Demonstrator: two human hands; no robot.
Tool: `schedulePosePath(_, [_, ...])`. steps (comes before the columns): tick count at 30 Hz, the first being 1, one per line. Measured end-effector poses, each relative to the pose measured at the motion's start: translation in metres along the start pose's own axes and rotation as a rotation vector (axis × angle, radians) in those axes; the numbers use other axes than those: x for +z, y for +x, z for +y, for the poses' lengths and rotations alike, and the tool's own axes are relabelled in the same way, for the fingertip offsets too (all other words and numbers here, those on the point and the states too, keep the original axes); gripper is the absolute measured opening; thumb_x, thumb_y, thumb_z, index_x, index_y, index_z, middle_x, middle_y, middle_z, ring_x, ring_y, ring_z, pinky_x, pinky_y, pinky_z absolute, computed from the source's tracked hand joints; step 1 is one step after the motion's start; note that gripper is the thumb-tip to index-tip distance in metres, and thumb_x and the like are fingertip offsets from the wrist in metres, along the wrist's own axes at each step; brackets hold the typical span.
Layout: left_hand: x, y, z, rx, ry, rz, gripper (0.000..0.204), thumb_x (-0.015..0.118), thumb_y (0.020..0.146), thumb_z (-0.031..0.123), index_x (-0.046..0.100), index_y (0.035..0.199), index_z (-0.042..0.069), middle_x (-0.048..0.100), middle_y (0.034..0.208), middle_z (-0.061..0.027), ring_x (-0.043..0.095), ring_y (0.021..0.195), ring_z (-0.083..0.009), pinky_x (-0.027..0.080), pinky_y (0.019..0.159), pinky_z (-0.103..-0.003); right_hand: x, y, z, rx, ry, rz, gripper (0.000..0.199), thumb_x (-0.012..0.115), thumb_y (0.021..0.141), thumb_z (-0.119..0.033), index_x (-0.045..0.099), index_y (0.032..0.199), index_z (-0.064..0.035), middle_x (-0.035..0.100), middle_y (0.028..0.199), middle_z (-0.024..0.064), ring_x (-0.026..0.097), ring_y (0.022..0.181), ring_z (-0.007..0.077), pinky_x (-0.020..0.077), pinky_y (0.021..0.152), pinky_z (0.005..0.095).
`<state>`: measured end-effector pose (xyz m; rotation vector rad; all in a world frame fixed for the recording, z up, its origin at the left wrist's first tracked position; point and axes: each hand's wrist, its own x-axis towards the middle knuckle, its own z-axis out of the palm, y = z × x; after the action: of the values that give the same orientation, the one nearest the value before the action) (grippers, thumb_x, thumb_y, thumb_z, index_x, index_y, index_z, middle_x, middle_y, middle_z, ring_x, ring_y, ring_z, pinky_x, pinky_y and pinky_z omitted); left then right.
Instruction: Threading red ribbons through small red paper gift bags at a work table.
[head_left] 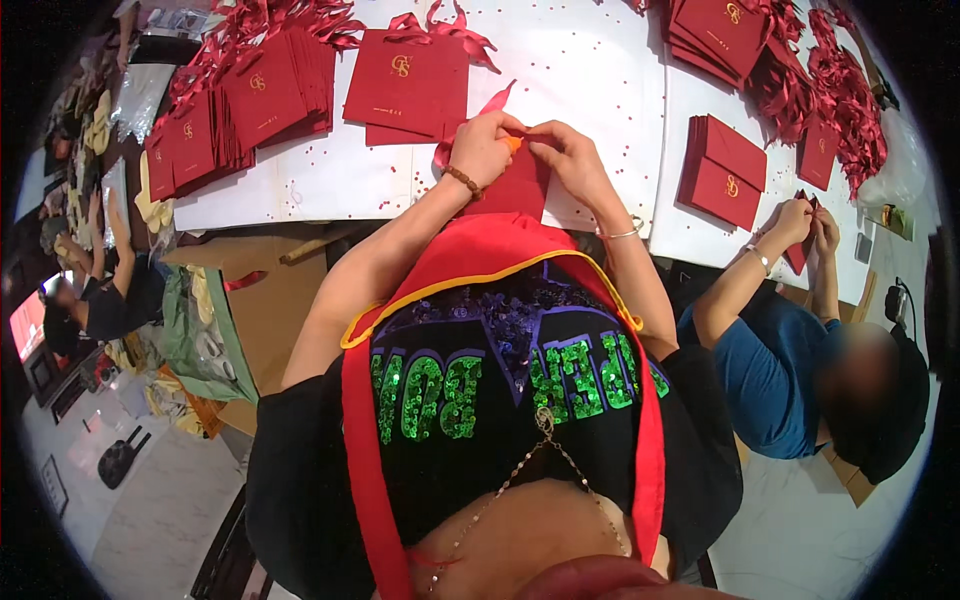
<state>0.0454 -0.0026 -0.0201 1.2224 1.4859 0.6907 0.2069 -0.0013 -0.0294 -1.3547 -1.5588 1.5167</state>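
Observation:
A dark red paper gift bag (518, 188) lies at the table's front edge, directly before me. My left hand (484, 152) is closed at its upper left part, with a small orange piece (514, 143) showing at the fingertips; I cannot make out what that is. From the other side, my right hand (570, 160) pinches at the bag's upper edge. A red ribbon (498, 98) sticks up beyond my left fingers. Just past my left hand, a short stack of red gift bags (408, 85) lies flat with ribbon handles.
Rows of red bags (262, 88) lean at the left of the white table (580, 60). A bag stack (722, 170) and heaped ribbons (845, 110) are at right. A co-worker's hands (808, 225) handle a red bag there. A cardboard box (255, 300) stands below left.

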Motion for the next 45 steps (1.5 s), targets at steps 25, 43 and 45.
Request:
schedulePosePath(25, [0.001, 0.003, -0.008, -0.098, -0.116, -0.075, 0.031, 0.052, 0.081, -0.001, 0.052, 0.112, 0.000, 0.057, 0.069, -0.0046, 0.051, 0.050, -0.0073, 0.042, 0.042, -0.020, 0.001, 0.000, -0.007, 0.080, -0.007, -0.030, 0.024, 0.056, 0.083, -0.008, 0.058, 0.105, -0.0002, 0.061, 0.089, 0.0045, 0.052, 0.078, 0.0097, 0.0426, 0.072, 0.0225])
schedulePosePath(43, [0.013, -0.008, -0.013, 0.378, 0.251, 0.200, 0.027, 0.052, 0.077, 0.002, 0.058, 0.103, 0.002, 0.058, 0.064, -0.0074, 0.056, 0.058, -0.0146, 0.045, 0.053, -0.029, 0.002, 0.000, -0.006, -0.007, -0.059, -0.021, 0.021, 0.055, 0.082, -0.005, 0.058, 0.103, -0.0037, 0.061, 0.091, 0.0043, 0.053, 0.084, 0.0108, 0.0424, 0.077, 0.0230])
schedulePosePath(45, [0.014, -0.009, -0.011, 0.321, 0.240, 0.188, 0.028, 0.054, 0.075, 0.003, 0.057, 0.103, 0.004, 0.057, 0.065, -0.0094, 0.057, 0.062, -0.0176, 0.045, 0.059, -0.031, 0.003, 0.001, -0.007, -0.008, -0.055, -0.014, 0.021, 0.055, 0.082, -0.004, 0.058, 0.103, -0.0037, 0.061, 0.091, 0.0050, 0.053, 0.084, 0.0110, 0.0427, 0.076, 0.0231])
